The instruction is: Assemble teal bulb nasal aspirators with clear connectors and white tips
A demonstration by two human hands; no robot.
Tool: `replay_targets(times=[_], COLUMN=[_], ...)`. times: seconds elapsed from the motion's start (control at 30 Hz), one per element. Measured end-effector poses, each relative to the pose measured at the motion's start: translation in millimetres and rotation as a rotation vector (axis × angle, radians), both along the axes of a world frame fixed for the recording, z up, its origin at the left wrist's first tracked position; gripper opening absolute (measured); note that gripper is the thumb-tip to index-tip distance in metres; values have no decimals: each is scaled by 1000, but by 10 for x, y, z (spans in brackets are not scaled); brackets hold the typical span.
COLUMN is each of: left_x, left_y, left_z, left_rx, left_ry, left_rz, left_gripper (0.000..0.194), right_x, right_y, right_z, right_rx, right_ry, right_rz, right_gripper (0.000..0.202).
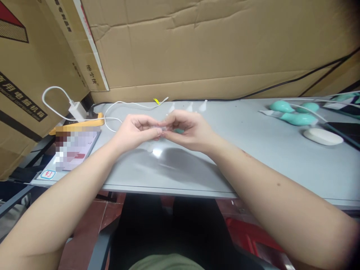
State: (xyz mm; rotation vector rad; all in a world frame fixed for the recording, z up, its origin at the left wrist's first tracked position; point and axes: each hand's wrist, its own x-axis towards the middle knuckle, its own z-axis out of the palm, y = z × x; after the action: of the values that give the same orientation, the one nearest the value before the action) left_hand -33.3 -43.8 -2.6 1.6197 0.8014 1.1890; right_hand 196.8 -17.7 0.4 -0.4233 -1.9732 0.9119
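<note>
My left hand [135, 130] and my right hand [191, 129] meet above the middle of the desk. Thumbs and fingers of both pinch a small clear, whitish piece [162, 129] between them; its kind is too blurred to make out. A bit of teal [179, 131] shows within the curl of my right hand, mostly covered by the fingers. Just behind the hands, several small white cone-shaped tips [203, 105] stand on the desk. Farther right lie several teal bulbs [299, 119], at least one with a whitish tapered end.
The grey desk [253, 161] backs onto cardboard [225, 48]. At left are a yellow power strip [97, 120], a white charger [78, 111] with its cable, and a booklet [84, 150]. A white oval object [323, 136] sits beside a dark device [344, 131] at right.
</note>
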Motion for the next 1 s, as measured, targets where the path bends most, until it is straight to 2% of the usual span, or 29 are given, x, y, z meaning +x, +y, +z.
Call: replay_targets(times=[0.13, 0.3, 0.4, 0.5, 0.53, 0.63, 0.77, 0.9, 1.0], left_x=[-8, 80, 83, -22, -73, -218, -291, -274, -266], left_y=[-12, -45, -56, -62, -65, -81, -98, -79, -64], left_z=[14, -3, -11, 13, 30, 105, 209, 220, 189], left_rx=[-16, 72, 298, 612, 657, 621, 501, 359, 265], left_ry=[-5, 13, 155, 359, 418, 641, 903, 1034, 1046], left_rz=[6, 70, 150, 205, 218, 183, 58, -61, -97], left_gripper=[20, 20, 25, 23, 24, 24, 30, 28, 25], right_x=[15, 16, 31, 52, 56, 50, 24, 10, 11], right_y=[16, 37, 49, 64, 72, 102, 148, 165, 158], right_z=[-16, 14, 72, 125, 134, 125, 61, 26, 32], right_rx=[30, -61, -120, -187, -205, -231, -226, -250, -269], right_ry=[-18, 28, 66, 124, 144, 175, 178, 161, 135], right_rz=[-1, 53, 33, -43, -73, -117, -88, -80, -87], right_gripper=[32, 34, 40, 44, 45, 42, 34, 33, 32])
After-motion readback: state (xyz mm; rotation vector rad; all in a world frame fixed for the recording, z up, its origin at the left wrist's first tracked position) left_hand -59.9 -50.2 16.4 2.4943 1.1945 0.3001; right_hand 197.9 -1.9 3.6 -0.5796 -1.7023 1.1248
